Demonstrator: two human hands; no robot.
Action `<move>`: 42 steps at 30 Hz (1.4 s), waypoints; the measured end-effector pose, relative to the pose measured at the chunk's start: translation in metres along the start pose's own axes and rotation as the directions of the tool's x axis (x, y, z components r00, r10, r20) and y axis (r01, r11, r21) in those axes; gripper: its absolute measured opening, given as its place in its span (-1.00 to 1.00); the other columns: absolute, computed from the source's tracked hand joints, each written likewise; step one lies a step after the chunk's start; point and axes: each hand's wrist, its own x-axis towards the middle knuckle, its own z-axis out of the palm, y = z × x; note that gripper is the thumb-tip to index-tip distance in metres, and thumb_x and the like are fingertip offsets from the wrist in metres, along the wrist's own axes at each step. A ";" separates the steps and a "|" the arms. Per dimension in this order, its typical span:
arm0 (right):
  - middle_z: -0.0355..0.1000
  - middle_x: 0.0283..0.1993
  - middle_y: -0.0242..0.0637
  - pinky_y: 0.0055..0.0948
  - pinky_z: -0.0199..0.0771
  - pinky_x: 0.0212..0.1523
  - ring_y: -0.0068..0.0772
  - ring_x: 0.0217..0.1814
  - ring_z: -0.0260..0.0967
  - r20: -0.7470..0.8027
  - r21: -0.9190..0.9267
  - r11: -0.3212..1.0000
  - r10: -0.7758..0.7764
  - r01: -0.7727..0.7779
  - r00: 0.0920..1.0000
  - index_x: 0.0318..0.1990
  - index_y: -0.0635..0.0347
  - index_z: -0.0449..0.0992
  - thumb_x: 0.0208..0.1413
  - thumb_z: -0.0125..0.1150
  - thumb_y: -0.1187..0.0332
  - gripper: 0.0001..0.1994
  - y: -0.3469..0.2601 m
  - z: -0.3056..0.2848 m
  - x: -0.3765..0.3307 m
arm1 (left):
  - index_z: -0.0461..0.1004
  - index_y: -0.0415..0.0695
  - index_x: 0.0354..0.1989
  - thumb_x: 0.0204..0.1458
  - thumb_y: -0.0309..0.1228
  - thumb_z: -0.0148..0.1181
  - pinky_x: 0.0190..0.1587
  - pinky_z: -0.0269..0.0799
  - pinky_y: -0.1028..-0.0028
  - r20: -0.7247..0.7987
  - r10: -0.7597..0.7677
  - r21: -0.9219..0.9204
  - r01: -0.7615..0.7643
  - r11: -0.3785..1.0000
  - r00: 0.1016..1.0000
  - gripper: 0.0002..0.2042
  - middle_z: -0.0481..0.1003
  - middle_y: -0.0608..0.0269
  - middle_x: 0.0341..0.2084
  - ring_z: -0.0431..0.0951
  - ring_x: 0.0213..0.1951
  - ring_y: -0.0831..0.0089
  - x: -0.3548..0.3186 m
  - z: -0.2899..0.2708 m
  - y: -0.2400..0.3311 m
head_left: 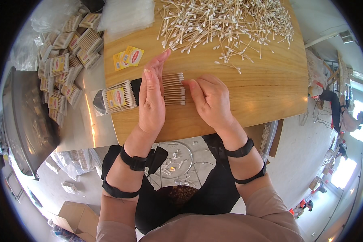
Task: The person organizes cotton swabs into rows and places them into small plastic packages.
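A row of cotton swabs (174,89) lies side by side on the wooden table, white tips toward the right. Across its left part my left hand (152,90) stands on edge, open, fingers stretched out and hiding some of the sticks. My right hand (209,97) is closed at the row's right end, fingers curled, a fingertip by the upper swab tips; its palm is hidden. Left of my left hand sits a bundle of swabs (127,92) with a yellow label card (116,97), beside a black strip (136,89).
A big heap of loose cotton swabs (226,24) covers the far table. Yellow cards (132,55) and clear plastic bags (127,18) lie at the far left. Many filled packs (60,64) are piled left of the table, near a grey bin (22,121). A cardboard box (78,218) stands below.
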 end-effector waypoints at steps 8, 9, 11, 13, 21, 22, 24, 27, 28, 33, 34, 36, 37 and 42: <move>0.33 -0.57 -0.21 -0.16 0.29 -0.46 -0.06 -0.48 0.32 0.006 -0.042 0.999 0.001 -0.001 1.000 -0.54 0.24 0.50 0.15 0.24 0.40 -0.78 -0.001 0.000 0.000 | 0.16 -0.33 0.31 0.43 -0.05 -0.51 0.49 -0.19 0.25 -0.010 -0.008 -0.005 0.008 1.000 1.000 -0.40 0.18 -0.12 0.34 0.05 0.44 0.15 0.000 0.000 -0.001; 0.33 -0.57 -0.21 -0.16 0.29 -0.46 -0.06 -0.48 0.32 0.012 -0.044 0.999 -0.001 0.001 1.000 -0.53 0.24 0.50 0.16 0.24 0.40 -0.78 0.000 0.000 0.000 | 0.16 -0.33 0.31 0.43 -0.05 -0.51 0.49 -0.19 0.25 -0.010 -0.008 -0.006 0.008 1.000 1.000 -0.40 0.18 -0.12 0.34 0.05 0.44 0.15 0.000 0.001 -0.001; 0.33 -0.57 -0.21 -0.16 0.29 -0.46 -0.06 -0.48 0.32 0.017 -0.046 0.999 -0.003 0.003 1.000 -0.53 0.24 0.50 0.16 0.23 0.40 -0.78 0.001 0.000 0.000 | 0.16 -0.33 0.31 0.43 -0.04 -0.51 0.49 -0.19 0.25 -0.021 -0.019 -0.014 0.018 1.000 1.000 -0.40 0.18 -0.13 0.34 0.05 0.44 0.14 -0.001 0.001 -0.001; 0.33 -0.57 -0.21 -0.17 0.30 -0.46 -0.06 -0.48 0.32 0.016 -0.026 1.000 0.006 -0.006 1.000 -0.52 0.24 0.50 0.17 0.22 0.39 -0.78 0.001 0.000 0.000 | 0.16 -0.33 0.31 0.43 -0.04 -0.51 0.49 -0.19 0.25 -0.019 -0.016 -0.011 0.015 1.000 1.000 -0.40 0.18 -0.13 0.34 0.05 0.44 0.14 -0.001 0.001 -0.001; 0.40 -0.53 -0.18 -0.19 0.33 -0.41 -0.06 -0.45 0.35 0.003 -0.048 0.999 0.023 -0.023 1.000 -0.39 0.22 0.59 0.22 0.18 0.41 -0.84 -0.003 0.002 0.002 | 0.17 -0.33 0.31 0.43 -0.04 -0.52 0.48 -0.17 0.26 -0.020 -0.016 -0.011 0.016 1.000 1.000 -0.40 0.18 -0.14 0.34 0.05 0.44 0.14 0.000 0.002 0.000; 0.39 -0.54 -0.18 -0.16 0.33 -0.43 -0.04 -0.45 0.35 -0.035 -0.029 0.999 0.016 -0.017 0.999 -0.49 0.23 0.52 0.19 0.21 0.39 -0.79 -0.003 0.003 0.003 | 0.16 -0.34 0.31 0.43 -0.04 -0.52 0.48 -0.17 0.26 -0.022 -0.020 -0.013 0.019 1.000 1.000 -0.40 0.18 -0.14 0.34 0.05 0.44 0.14 0.000 0.002 0.000; 0.39 -0.55 -0.18 -0.15 0.33 -0.43 -0.03 -0.45 0.36 -0.020 -0.033 0.999 0.031 -0.031 0.999 -0.48 0.23 0.53 0.20 0.21 0.38 -0.79 -0.003 0.002 0.003 | 0.16 -0.34 0.31 0.43 -0.04 -0.52 0.48 -0.17 0.26 -0.024 -0.022 -0.016 0.022 1.000 0.999 -0.40 0.18 -0.14 0.33 0.05 0.44 0.15 0.000 0.001 0.000; 0.38 -0.55 -0.18 -0.15 0.33 -0.44 -0.03 -0.45 0.36 0.002 -0.056 0.997 0.056 -0.056 0.998 -0.46 0.23 0.54 0.20 0.22 0.37 -0.80 -0.002 0.001 0.004 | 0.16 -0.34 0.31 0.43 -0.04 -0.51 0.48 -0.18 0.26 -0.006 -0.006 -0.009 0.006 1.000 1.000 -0.40 0.18 -0.14 0.33 0.06 0.44 0.15 0.000 0.001 -0.002; 0.38 -0.55 -0.17 -0.15 0.33 -0.44 -0.02 -0.45 0.36 0.009 -0.070 0.995 0.065 -0.064 0.998 -0.45 0.23 0.55 0.20 0.22 0.36 -0.80 -0.003 0.002 0.005 | 0.16 -0.34 0.31 0.43 -0.04 -0.51 0.48 -0.17 0.26 -0.007 -0.003 -0.008 0.003 1.000 1.000 -0.40 0.18 -0.13 0.33 0.06 0.44 0.15 0.000 0.001 -0.001; 0.44 -0.45 -0.20 -0.20 0.40 -0.39 -0.07 -0.37 0.43 -0.018 -0.072 0.994 0.080 -0.081 0.997 -0.41 0.22 0.58 0.19 0.21 0.36 -0.83 -0.011 0.006 0.011 | 0.16 -0.34 0.31 0.43 -0.05 -0.49 0.48 -0.16 0.26 -0.019 -0.010 -0.001 0.010 1.000 1.000 -0.41 0.19 -0.13 0.33 0.07 0.43 0.16 -0.001 0.000 -0.001; 0.49 -0.39 -0.21 -0.22 0.44 -0.36 -0.10 -0.34 0.47 -0.053 -0.070 0.996 0.048 -0.051 0.997 -0.39 0.23 0.60 0.19 0.21 0.37 -0.84 -0.011 0.006 0.012 | 0.16 -0.34 0.31 0.43 -0.06 -0.49 0.48 -0.16 0.26 -0.019 -0.016 -0.005 0.016 1.000 1.000 -0.41 0.19 -0.12 0.33 0.07 0.43 0.16 -0.001 0.001 0.000; 0.52 -0.31 -0.22 -0.25 0.48 -0.32 -0.12 -0.30 0.49 -0.054 -0.099 0.994 -0.053 0.047 0.997 -0.37 0.23 0.61 0.19 0.20 0.37 -0.85 -0.001 0.006 0.016 | 0.16 -0.34 0.31 0.43 -0.06 -0.49 0.48 -0.16 0.26 -0.017 -0.022 -0.012 0.021 1.000 1.000 -0.41 0.20 -0.12 0.33 0.07 0.43 0.17 -0.001 0.003 0.000; 0.55 -0.24 -0.22 -0.27 0.51 -0.28 -0.14 -0.26 0.51 -0.050 -0.119 0.982 -0.153 0.146 0.987 -0.35 0.24 0.62 0.19 0.20 0.38 -0.85 -0.001 0.008 0.018 | 0.16 -0.34 0.31 0.44 -0.07 -0.49 0.49 -0.16 0.26 -0.019 -0.028 -0.003 0.028 1.000 0.999 -0.42 0.20 -0.11 0.33 0.08 0.43 0.18 -0.001 0.002 0.001; 0.57 -0.13 -0.21 -0.28 0.54 -0.22 -0.10 -0.19 0.53 0.061 -0.085 0.995 -0.044 0.049 0.997 -0.26 0.25 0.63 0.23 0.15 0.40 -0.84 -0.002 0.003 0.016 | 0.16 -0.35 0.31 0.44 -0.08 -0.48 0.49 -0.16 0.26 -0.013 -0.012 -0.010 0.012 1.000 1.000 -0.42 0.20 -0.09 0.33 0.08 0.42 0.19 -0.002 0.000 -0.001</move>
